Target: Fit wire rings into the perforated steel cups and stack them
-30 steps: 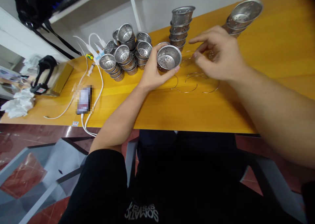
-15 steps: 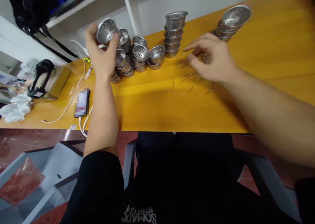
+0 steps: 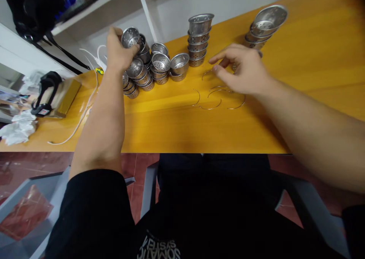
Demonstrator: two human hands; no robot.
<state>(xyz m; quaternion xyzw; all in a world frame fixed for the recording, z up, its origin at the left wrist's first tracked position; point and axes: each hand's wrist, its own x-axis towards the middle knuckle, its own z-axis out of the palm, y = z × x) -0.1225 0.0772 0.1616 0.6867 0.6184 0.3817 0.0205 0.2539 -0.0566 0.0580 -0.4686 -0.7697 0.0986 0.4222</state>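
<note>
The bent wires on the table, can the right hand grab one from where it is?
Probably yes. The right hand hovers just above the wire loops on the yellow table, fingers spread and holding nothing. Nothing lies between them. The left hand is busy with a metal cup.

Silver perforated strainer cups (image 3: 159, 63) and thin wire rings (image 3: 211, 99) lie on an orange-yellow wooden table (image 3: 313, 61).

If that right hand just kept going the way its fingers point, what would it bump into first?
The right hand points left over the wire rings. Straight on, its fingers would probably first meet the tall stack of perforated cups, though depth is hard to judge; the thin ring beneath lies nearer.
</note>
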